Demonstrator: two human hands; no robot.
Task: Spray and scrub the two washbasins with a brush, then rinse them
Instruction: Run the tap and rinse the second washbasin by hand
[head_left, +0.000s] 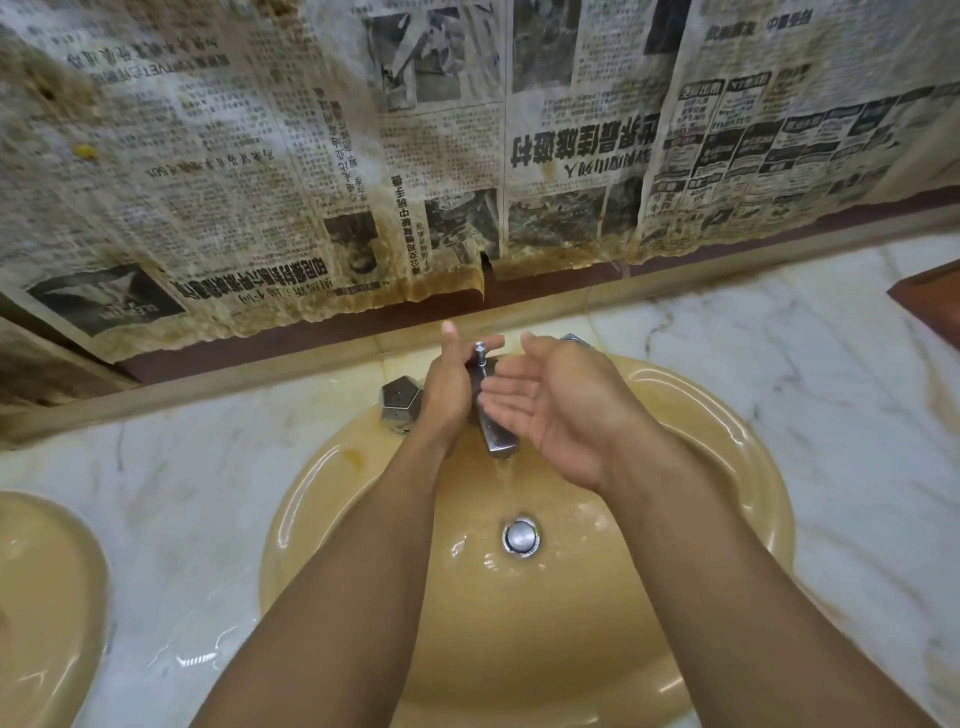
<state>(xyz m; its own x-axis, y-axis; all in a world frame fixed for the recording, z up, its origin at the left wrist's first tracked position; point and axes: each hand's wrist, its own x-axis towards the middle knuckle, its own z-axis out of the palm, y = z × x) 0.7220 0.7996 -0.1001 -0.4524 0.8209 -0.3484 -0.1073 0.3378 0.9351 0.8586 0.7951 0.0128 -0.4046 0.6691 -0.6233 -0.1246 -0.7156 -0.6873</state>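
A tan washbasin (727, 467) fills the middle of the head view, wet, with a chrome drain plug (521, 536) at its bottom. Water runs from the chrome tap spout (498, 439) into the bowl. My left hand (452, 384) rests against the left side of the tap body, fingers straight up and apart, holding nothing. My right hand (550, 410) hovers just right of the spout, palm up and cupped, empty. A faceted chrome tap handle (400, 404) stands left of my left hand. The second tan washbasin (47, 597) shows at the left edge. No brush or spray bottle is in sight.
White veined marble countertop (831, 353) surrounds both basins and is wet between them. Stained newspaper (363, 156) covers the wall above a low backsplash ledge (260, 364). A reddish-brown box corner (930, 301) sits at the far right.
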